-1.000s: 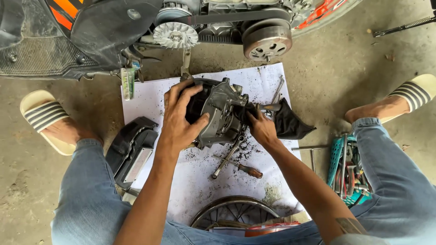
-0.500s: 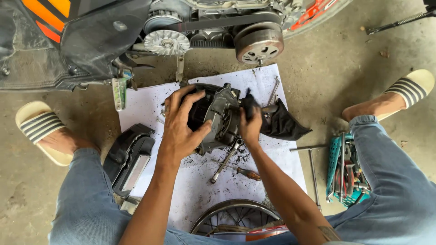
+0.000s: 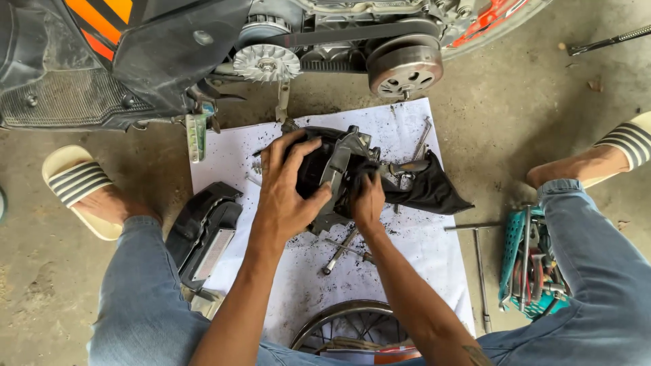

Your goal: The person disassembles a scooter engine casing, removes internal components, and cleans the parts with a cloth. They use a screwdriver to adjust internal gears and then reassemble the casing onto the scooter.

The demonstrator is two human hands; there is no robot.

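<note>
Left hand (image 3: 288, 196) fingers spread, clamped over the engine cover (image 3: 339, 166); right hand (image 3: 368, 200) fist-closed on black rag (image 3: 427, 190), pressed against cover's right side.

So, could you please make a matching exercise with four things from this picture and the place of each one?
1. engine cover
2. black cloth
3. tool basket
4. black plastic cover

a. beside the right knee
b. under the right hand
c. beside the left knee
d. gripped by the left hand

Pairs: 1-d, 2-b, 3-a, 4-c
</note>
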